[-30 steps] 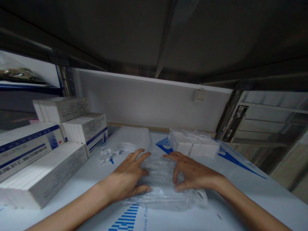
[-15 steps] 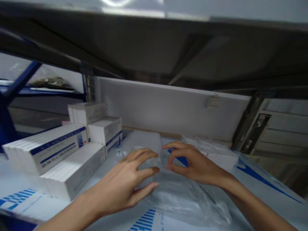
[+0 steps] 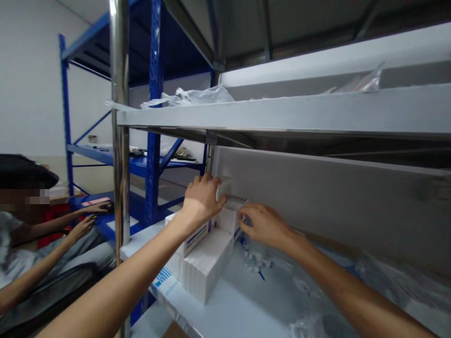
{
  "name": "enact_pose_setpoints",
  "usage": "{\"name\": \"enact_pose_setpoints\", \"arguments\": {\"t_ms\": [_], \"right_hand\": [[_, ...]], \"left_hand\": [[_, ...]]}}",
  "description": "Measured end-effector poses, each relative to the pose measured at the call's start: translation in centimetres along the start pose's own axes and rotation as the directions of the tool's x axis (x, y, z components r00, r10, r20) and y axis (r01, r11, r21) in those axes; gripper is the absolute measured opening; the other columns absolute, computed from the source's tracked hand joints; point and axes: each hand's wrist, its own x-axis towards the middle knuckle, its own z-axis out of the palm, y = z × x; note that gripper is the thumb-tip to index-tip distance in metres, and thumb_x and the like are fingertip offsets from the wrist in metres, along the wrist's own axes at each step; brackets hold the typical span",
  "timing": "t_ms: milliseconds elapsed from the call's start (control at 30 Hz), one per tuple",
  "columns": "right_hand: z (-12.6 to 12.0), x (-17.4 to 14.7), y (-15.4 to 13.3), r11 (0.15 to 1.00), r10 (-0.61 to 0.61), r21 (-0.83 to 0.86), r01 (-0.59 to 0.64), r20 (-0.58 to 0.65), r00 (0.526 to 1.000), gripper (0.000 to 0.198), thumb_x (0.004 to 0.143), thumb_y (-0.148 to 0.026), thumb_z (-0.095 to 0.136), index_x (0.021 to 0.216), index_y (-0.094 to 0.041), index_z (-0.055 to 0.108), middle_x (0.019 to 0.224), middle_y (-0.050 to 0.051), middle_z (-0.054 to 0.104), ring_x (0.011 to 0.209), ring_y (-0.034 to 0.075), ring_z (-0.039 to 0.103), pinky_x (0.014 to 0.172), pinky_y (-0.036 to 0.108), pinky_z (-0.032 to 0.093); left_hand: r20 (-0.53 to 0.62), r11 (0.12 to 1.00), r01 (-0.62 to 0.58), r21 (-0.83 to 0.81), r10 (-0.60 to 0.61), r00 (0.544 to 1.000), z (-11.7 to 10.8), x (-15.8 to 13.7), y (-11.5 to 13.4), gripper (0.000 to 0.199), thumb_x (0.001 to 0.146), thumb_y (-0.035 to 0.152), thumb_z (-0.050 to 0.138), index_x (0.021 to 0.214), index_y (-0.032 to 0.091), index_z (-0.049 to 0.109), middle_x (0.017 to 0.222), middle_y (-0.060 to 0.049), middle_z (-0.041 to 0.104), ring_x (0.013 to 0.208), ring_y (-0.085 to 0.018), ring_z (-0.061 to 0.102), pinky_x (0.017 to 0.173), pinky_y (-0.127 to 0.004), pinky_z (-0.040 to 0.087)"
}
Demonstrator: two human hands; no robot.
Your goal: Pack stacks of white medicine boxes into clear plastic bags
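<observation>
My left hand (image 3: 203,199) is at the white box (image 3: 225,186) on top of the stack, its fingers curved and thumb apart. It appears to touch this box's left side; a firm grip does not show. My right hand (image 3: 262,223) is beside the right side of the stacked boxes (image 3: 226,218), with bent fingers and a gap between thumb and fingertips. A row of white boxes (image 3: 207,251) lies in front, and a blue-printed box row (image 3: 196,238) is partly hidden behind my left forearm. Small white plastic pieces (image 3: 257,260) lie below my right hand.
Clear plastic bags (image 3: 387,277) lie on the shelf surface (image 3: 239,300) to the right. An upper shelf (image 3: 282,115) hangs above my hands. A metal post (image 3: 120,141) and a blue rack (image 3: 153,155) stand left. A person (image 3: 45,249) sits at far left, hands near a blue surface.
My view has swung left and back, bringing the rack and seated person into sight. My hands have gone from above the plastic bag to the stacked boxes.
</observation>
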Motion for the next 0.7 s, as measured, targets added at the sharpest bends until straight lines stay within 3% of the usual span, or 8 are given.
{"name": "enact_pose_setpoints", "arguments": {"t_ms": [133,200,300,433,533,567,633,700], "right_hand": [[2.0,2.4,0.3,0.998,0.061,-0.017,-0.062,-0.069,0.996,0.022,0.090,-0.022,0.052,0.092,-0.020,0.074,0.097,0.007,0.076,0.092,0.024,0.071,0.082,0.032,0.051],[2.5,2.8,0.5,0.997,0.078,-0.006,-0.078,-0.066,0.995,0.021,0.090,-0.022,0.053,0.090,-0.020,0.074,0.096,0.007,0.076,0.092,0.023,0.071,0.082,0.032,0.050],[2.3,2.2,0.6,0.997,0.077,0.019,-0.076,-0.047,0.996,0.021,0.090,-0.021,0.052,0.087,-0.020,0.073,0.096,0.006,0.075,0.091,0.021,0.070,0.083,0.031,0.049],[0.6,0.1,0.7,0.993,0.117,0.038,-0.115,-0.055,0.992,0.018,0.090,-0.021,0.052,0.084,-0.022,0.070,0.094,0.005,0.075,0.091,0.022,0.070,0.084,0.032,0.049],[-1.0,-2.0,1.9,0.947,0.318,0.100,-0.306,-0.144,0.937,0.009,0.087,-0.028,0.059,0.090,-0.023,0.066,0.091,0.005,0.074,0.087,0.024,0.070,0.079,0.035,0.050],[-1.6,-2.8,2.6,0.917,0.394,0.148,-0.371,-0.187,0.900,0.017,0.084,-0.034,0.064,0.098,-0.023,0.065,0.094,0.006,0.074,0.086,0.024,0.070,0.077,0.035,0.052],[-2.8,-4.6,4.3,0.851,0.513,0.274,-0.449,-0.246,0.823,0.055,0.074,-0.045,0.076,0.121,-0.023,0.057,0.108,0.009,0.072,0.088,0.026,0.070,0.074,0.037,0.054],[-4.1,-6.9,5.8,0.788,0.552,0.437,-0.433,-0.191,0.812,0.093,0.062,-0.049,0.085,0.141,-0.025,0.042,0.127,0.014,0.066,0.097,0.027,0.069,0.077,0.039,0.058]], "left_hand": [[0.111,0.994,0.100,0.049,-0.105,0.988,2.0,3.1,-1.4,0.061,0.088,0.049,0.065,0.141,0.020,0.054,0.139,-0.023,0.055,0.123,-0.043,0.059,0.091,-0.050,0.053],[0.157,0.991,0.127,0.048,-0.133,0.979,3.1,3.8,-1.7,0.068,0.087,0.054,0.065,0.144,0.020,0.051,0.133,-0.023,0.059,0.115,-0.041,0.064,0.087,-0.047,0.055],[0.199,0.991,0.128,0.043,-0.134,0.971,3.9,4.7,-2.0,0.062,0.089,0.050,0.064,0.141,0.017,0.054,0.122,-0.022,0.066,0.105,-0.037,0.070,0.083,-0.043,0.056],[0.190,1.000,0.009,0.019,-0.013,0.982,2.3,4.8,-1.4,0.052,0.085,0.035,0.068,0.134,0.021,0.060,0.125,-0.017,0.066,0.110,-0.035,0.069,0.090,-0.040,0.054],[0.151,0.993,-0.119,-0.014,0.120,0.981,0.0,3.0,-0.1,0.057,0.084,0.033,0.070,0.138,0.025,0.058,0.131,-0.016,0.062,0.106,-0.035,0.070,0.089,-0.045,0.055],[0.129,0.986,-0.158,-0.048,0.163,0.978,-0.7,2.1,0.4,0.058,0.084,0.034,0.071,0.139,0.025,0.058,0.131,-0.016,0.062,0.105,-0.036,0.070,0.088,-0.047,0.056],[0.068,0.948,-0.268,-0.173,0.283,0.957,-1.6,0.2,1.6,0.056,0.085,0.032,0.070,0.139,0.027,0.058,0.134,-0.014,0.060,0.105,-0.034,0.069,0.090,-0.049,0.057],[-0.007,0.859,-0.324,-0.397,0.350,0.937,-2.1,-1.5,2.7,0.048,0.083,0.034,0.073,0.129,0.026,0.064,0.128,-0.011,0.064,0.106,-0.030,0.069,0.093,-0.045,0.058]]}}
